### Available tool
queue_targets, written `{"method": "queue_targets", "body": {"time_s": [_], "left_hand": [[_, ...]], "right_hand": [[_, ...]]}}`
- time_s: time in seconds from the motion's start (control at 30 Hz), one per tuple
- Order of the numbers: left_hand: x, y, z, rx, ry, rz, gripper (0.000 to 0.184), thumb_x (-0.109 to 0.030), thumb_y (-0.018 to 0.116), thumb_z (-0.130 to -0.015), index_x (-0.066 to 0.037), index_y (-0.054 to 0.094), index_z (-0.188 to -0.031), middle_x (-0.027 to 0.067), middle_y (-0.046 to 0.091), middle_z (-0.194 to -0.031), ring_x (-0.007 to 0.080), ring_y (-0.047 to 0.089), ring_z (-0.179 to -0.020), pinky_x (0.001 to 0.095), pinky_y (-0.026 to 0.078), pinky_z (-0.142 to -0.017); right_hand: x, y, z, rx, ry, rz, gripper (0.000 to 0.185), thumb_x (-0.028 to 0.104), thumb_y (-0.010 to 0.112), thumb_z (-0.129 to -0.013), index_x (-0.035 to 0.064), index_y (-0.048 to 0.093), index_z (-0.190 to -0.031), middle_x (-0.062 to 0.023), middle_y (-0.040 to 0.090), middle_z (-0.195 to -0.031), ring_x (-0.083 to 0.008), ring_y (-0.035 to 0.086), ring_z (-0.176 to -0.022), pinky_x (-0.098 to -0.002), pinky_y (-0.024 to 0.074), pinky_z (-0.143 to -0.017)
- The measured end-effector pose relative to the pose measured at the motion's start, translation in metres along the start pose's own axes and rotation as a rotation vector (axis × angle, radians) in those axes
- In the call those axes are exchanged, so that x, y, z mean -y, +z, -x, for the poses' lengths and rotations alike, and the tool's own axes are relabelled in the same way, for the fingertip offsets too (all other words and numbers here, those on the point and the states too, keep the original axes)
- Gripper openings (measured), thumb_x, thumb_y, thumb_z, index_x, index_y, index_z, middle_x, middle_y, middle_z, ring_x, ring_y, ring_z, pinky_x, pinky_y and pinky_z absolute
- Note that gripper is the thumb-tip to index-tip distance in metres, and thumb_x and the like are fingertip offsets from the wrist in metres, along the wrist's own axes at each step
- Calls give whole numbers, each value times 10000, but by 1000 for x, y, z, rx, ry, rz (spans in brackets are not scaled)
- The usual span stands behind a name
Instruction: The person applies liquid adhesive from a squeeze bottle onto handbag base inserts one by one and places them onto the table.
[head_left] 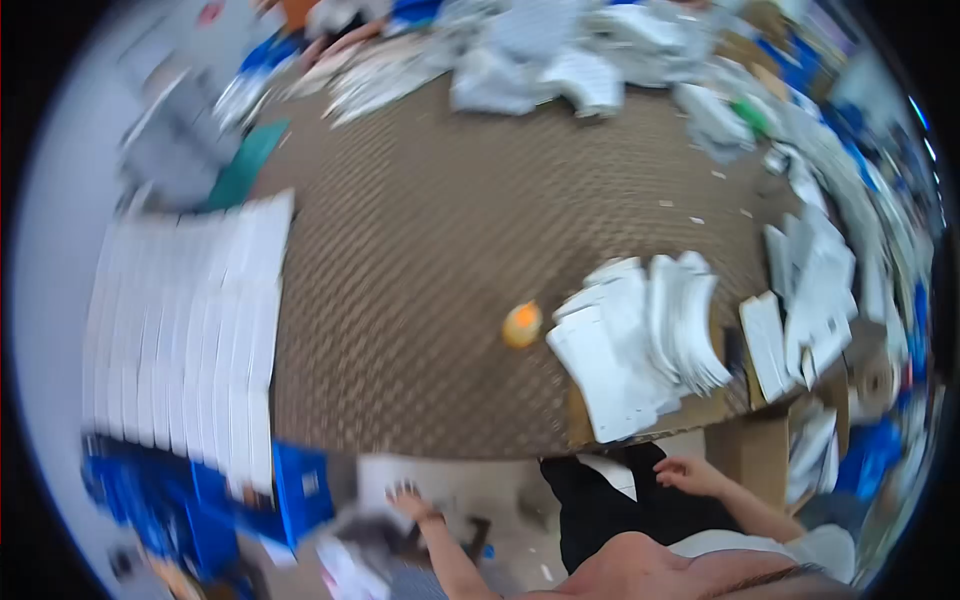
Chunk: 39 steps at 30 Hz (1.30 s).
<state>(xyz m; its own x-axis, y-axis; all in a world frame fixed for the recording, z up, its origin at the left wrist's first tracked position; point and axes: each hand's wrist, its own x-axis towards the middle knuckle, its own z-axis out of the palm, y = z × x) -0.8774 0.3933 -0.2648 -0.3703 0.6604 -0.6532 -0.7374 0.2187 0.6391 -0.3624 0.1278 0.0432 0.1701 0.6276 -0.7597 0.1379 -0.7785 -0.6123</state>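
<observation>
My left hand [408, 500] hangs below the table's front edge, over the floor. Its fingers are spread, nothing shows in them, and a band circles the wrist. My right hand [695, 475] is beside my black-trousered lap, just under the table edge. Its fingers are loosely bent and apart, with no object visible in them. Above it, on the brown patterned tabletop [400, 270], lie fanned stacks of flat white pieces [610, 360] on cardboard. A small yellow-orange bottle-like item [522, 325] stands left of these stacks. The view is blurred.
Long rows of white strips [185, 330] lie at the left, above blue bins [302, 490]. White piles [540, 65] line the far edge, near another person's arm [345, 38]. More white pieces [820, 290] and a cardboard box [750, 460] are at the right.
</observation>
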Motion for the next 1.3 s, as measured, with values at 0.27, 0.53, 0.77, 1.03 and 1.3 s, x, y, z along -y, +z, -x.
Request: {"method": "queue_targets", "body": {"time_s": [0.27,0.53,0.77,1.03,1.3], "left_hand": [[2,82,119,-234,760,-798,435,-22,412,-904,-61,368,-1335,160,474,-1180,281,507,-992,390,430,-869],[54,309,285,528,966,-889,381,-7,459,-909,17,417,-1287,143,506,-1110,247,514,-979,344,444,-842],[133,414,378,1145,706,-784,381,15,444,-903,-2,425,-1283,107,516,-1073,191,547,-904,298,462,-784],[194,398,416,1438,594,-884,417,36,411,-868,-38,444,-1277,102,528,-1093,186,578,-829,256,467,-649],[187,383,435,1643,623,-986,401,47,430,-852,-29,481,-1243,113,548,-1077,177,588,-806,254,465,-608]], "right_hand": [[145,-126,128,-515,-703,-584,179,75,623,-867,6,599,-1030,-53,637,-859,-108,612,-786,-249,502,-732],[182,-177,362,-268,-1978,111,54,163,683,-815,125,654,-842,-20,501,-596,-134,472,-477,-276,342,-444],[165,-162,432,-569,-2005,491,103,63,547,-858,106,622,-913,25,411,-537,-89,375,-447,-255,235,-437],[138,-127,462,-819,-1834,550,109,27,559,-792,93,591,-872,18,418,-504,-95,394,-430,-259,239,-426],[141,-112,476,-908,-1764,734,119,39,557,-791,131,573,-863,13,424,-483,-96,410,-418,-259,245,-419]]}}
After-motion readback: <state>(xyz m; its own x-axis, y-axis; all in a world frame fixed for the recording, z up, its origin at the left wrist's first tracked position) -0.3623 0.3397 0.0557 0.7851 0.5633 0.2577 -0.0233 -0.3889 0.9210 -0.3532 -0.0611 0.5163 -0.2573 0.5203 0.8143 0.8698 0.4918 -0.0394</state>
